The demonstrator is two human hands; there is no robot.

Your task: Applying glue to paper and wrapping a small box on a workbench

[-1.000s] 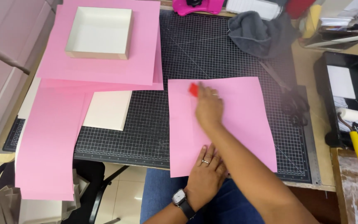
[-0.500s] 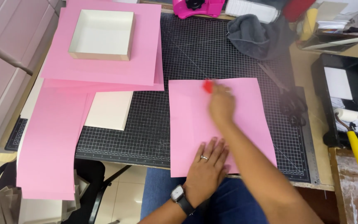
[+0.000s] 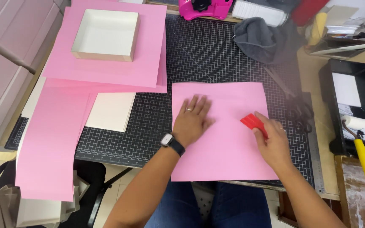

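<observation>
Smoothing one pink sheet (image 3: 229,143), one red scraper (image 3: 254,124)

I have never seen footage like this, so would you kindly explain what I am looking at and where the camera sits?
There is no machine here: a person wears a camera on the head, so the picture looks down at their own two bare hands over a work table. The left hand, with a wristwatch, lies flat on a pink paper sheet. The right hand presses a small red scraper onto that sheet. Under it is a black gridded cutting mat. To the left lie more pink sheets and an open white box. To the right are a grey cloth, scissors and a yellow-handled paint roller in a black tray.
</observation>
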